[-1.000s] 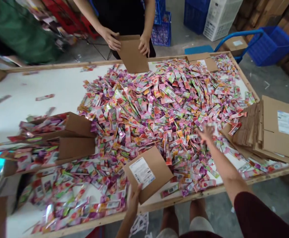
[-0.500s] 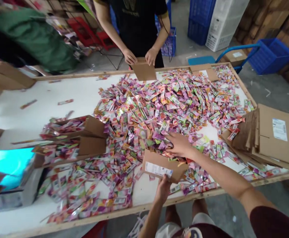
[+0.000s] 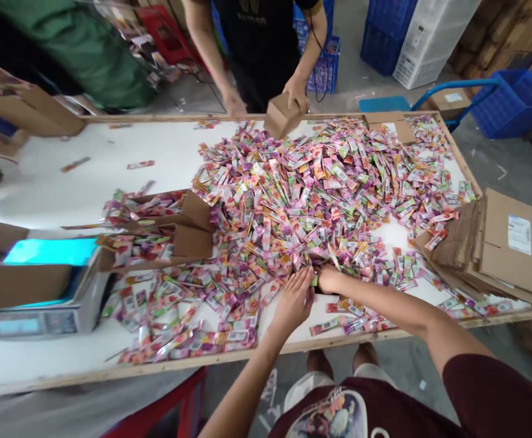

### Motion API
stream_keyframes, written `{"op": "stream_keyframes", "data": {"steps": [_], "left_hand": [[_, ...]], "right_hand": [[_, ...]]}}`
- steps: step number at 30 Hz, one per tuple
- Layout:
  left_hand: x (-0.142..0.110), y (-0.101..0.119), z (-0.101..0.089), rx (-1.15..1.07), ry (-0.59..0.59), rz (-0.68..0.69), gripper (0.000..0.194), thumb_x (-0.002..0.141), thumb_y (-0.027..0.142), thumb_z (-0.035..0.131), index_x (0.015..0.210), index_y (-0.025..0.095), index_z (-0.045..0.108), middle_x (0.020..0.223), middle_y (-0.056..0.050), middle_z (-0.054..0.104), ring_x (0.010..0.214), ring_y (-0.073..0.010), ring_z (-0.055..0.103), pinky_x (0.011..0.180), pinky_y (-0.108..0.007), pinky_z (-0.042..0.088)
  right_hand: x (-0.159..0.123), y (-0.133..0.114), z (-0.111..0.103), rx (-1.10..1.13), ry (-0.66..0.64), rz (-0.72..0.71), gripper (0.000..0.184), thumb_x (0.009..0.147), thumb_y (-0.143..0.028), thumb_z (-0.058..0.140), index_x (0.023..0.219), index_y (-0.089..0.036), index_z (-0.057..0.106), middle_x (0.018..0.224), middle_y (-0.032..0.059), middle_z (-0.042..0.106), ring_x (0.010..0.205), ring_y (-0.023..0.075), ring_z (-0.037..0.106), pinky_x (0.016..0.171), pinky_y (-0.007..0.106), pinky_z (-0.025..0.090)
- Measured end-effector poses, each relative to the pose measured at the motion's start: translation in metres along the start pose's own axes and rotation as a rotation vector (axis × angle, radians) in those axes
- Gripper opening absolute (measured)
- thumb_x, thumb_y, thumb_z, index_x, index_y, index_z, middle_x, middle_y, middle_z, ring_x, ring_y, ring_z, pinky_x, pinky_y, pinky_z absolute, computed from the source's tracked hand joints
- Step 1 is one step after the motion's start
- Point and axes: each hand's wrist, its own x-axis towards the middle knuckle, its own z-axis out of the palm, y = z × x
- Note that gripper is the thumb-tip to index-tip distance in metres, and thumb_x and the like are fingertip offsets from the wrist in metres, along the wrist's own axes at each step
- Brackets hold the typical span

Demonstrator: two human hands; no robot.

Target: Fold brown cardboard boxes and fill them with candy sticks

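Near the middle of the near edge of the bench (image 3: 156,367), the left hand (image 3: 296,298) is laid at the fringe of the loose sachets (image 3: 311,182), its fingers close together; the right hand (image 3: 330,279) is sunk just beside it, its fingertips hidden. Whether anything is gripped by either cannot be told. The sachets are heaped from the centre towards the far right corner, with a thinner spread along the near edge. Filling can be judged only partly done: two cartons (image 3: 193,242) left of the heap are already loaded, while many sachets are left loose and folded cartons (image 3: 497,228) are stacked by the right edge
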Motion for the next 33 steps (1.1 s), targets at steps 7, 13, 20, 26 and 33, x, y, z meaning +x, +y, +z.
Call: {"op": "stream_keyframes", "data": {"steps": [7,13,20,26,33], "left_hand": [[0.077,0.008,0.015,-0.102,-0.247,-0.143,0.09,0.072,0.055,0.084,0.147,0.015,0.057,0.157,-0.022,0.053,0.147,-0.0413,0.049,0.123,-0.045,0.037],[0.07,-0.007,-0.002,-0.495,-0.257,-0.141,0.084,0.063,0.061,0.087,0.133,0.019,0.07,0.139,-0.014,0.071,0.132,-0.0381,0.063,0.107,-0.038,0.051],[0.018,-0.04,-0.013,-0.353,0.298,-0.495,0.065,0.083,0.046,0.07,0.138,0.013,0.061,0.123,-0.018,0.072,0.116,-0.0341,0.068,0.103,-0.049,0.053],[0.032,-0.025,0.011,-0.258,0.07,-0.276,0.068,0.083,0.019,0.063,0.151,0.023,0.058,0.17,-0.013,0.034,0.161,-0.0361,0.021,0.131,-0.054,0.018],[0.032,-0.048,-0.014,-0.799,0.062,-0.218,0.039,0.085,0.039,0.068,0.117,0.018,0.075,0.153,-0.017,0.055,0.145,-0.0345,0.05,0.125,-0.052,0.034]], "right_hand": [[-0.089,0.052,-0.026,0.31,0.38,0.094,0.022,0.094,-0.021,0.065,0.11,-0.023,0.079,0.115,0.0089,0.076,0.109,0.0257,0.071,0.104,0.04,0.052],[-0.095,0.024,0.039,0.438,0.521,0.298,0.048,0.102,-0.023,0.051,0.149,-0.014,0.054,0.144,0.0202,0.06,0.137,0.0325,0.054,0.115,0.051,0.044],[-0.052,0.015,0.027,0.423,0.367,0.285,0.029,0.092,-0.015,0.067,0.12,-0.015,0.064,0.118,0.0129,0.072,0.11,0.0269,0.067,0.1,0.038,0.047],[-0.043,0.007,0.019,0.348,0.432,0.242,0.048,0.096,-0.04,0.072,0.133,-0.014,0.057,0.127,0.0186,0.069,0.12,0.0315,0.064,0.102,0.043,0.046],[-0.014,-0.004,0.004,0.422,0.434,0.259,0.025,0.1,-0.017,0.057,0.122,-0.02,0.069,0.126,0.0089,0.072,0.118,0.0249,0.066,0.104,0.038,0.043]]}}
